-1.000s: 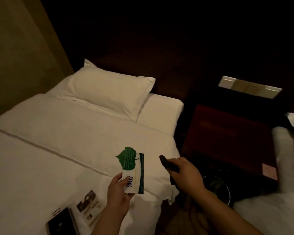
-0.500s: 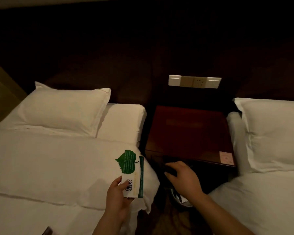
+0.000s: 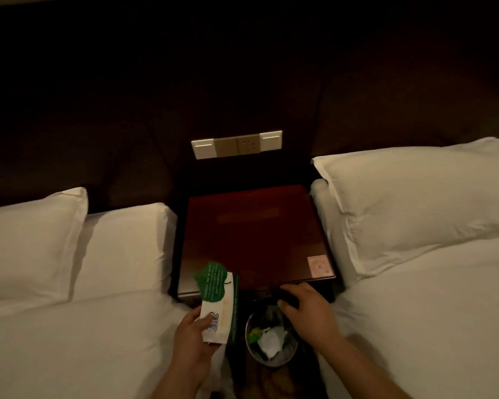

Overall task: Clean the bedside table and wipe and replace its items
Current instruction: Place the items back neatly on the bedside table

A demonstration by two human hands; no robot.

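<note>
1. The left hand, at lower centre of the frame, gripped a white card with a green leaf.
2. The right hand was curled around a dark object, not identifiable, above a waste bin.
3. The bedside table, at centre frame, carried a small pink sticker at its near-right corner.

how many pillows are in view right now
2. One pillow lies at the head of the left bed, cut off by the frame's left edge. The other pillow lies at the head of the right bed, beside the bedside table. More may lie out of frame.
</note>
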